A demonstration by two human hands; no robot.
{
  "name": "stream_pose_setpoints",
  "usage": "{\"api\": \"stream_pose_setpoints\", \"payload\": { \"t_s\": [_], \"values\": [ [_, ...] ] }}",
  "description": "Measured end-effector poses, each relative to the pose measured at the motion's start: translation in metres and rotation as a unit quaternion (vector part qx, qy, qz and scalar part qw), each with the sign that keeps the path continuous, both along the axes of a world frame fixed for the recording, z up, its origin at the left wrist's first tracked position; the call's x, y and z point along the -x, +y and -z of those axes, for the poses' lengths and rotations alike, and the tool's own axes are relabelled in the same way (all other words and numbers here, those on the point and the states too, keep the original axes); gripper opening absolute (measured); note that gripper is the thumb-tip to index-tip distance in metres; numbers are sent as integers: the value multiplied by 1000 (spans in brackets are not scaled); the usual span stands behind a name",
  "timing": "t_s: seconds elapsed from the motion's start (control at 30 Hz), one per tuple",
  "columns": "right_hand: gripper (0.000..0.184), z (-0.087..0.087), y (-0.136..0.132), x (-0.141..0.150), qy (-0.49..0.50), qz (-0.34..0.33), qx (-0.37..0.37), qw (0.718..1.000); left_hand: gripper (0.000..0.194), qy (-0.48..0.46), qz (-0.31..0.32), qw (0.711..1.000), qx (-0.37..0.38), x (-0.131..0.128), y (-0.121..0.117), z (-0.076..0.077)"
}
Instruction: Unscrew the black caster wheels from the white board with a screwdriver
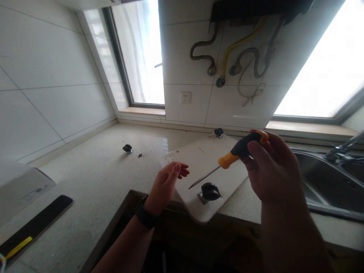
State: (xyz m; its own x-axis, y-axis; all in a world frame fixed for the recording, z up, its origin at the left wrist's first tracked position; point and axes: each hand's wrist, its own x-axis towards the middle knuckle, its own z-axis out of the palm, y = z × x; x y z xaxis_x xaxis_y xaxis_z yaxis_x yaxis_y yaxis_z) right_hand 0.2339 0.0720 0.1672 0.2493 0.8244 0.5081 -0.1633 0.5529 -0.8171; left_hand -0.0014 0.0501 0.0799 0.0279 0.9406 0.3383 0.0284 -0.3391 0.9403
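My right hand point(274, 167) is wrapped round the black and orange handle of a screwdriver point(237, 149). The screwdriver's shaft slants down to the left, and its tip hangs in view above the near part of a white board point(196, 159). My left hand point(170, 178), with a dark band on the wrist, is over the board's left edge, its fingers loosely stretched and nothing visible in them. A black caster wheel point(210, 192) with a metal plate sits near the board's front corner. Another caster point(218, 132) is at its far corner. Small holes show at the left corner.
A loose caster point(127, 148) and a small pile of screws point(140, 155) lie on the speckled countertop point(93, 170). At right is a steel sink point(332, 178). A dark flat strip point(36, 227) and a pale box point(25, 189) are at left. A dark opening point(182, 242) lies below the counter edge.
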Motion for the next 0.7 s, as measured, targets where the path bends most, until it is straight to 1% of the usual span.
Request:
{"api": "stream_pose_setpoints", "payload": {
  "t_s": [0.13,0.3,0.37,0.5,0.6,0.67,0.7],
  "values": [
    [20,13,6,-10,77,7,47,996,41,40,19,998,34,8,-11,2],
    [19,23,13,-11,113,-9,64,991,34,59,40,994,82,2,-25,4],
    [20,25,15,-9,125,-6,59,990,30,71,33,993,88,1,-27,3],
    [28,27,18,-8,146,5,57,988,28,94,24,993,74,2,-29,0],
    [32,27,18,-11,158,10,59,986,27,122,16,991,61,10,-24,0],
    [33,28,19,-14,164,23,57,985,27,154,-1,987,43,25,-13,4],
    [33,28,19,-16,163,30,58,984,28,171,-16,985,33,37,-3,8]
  ]
}}
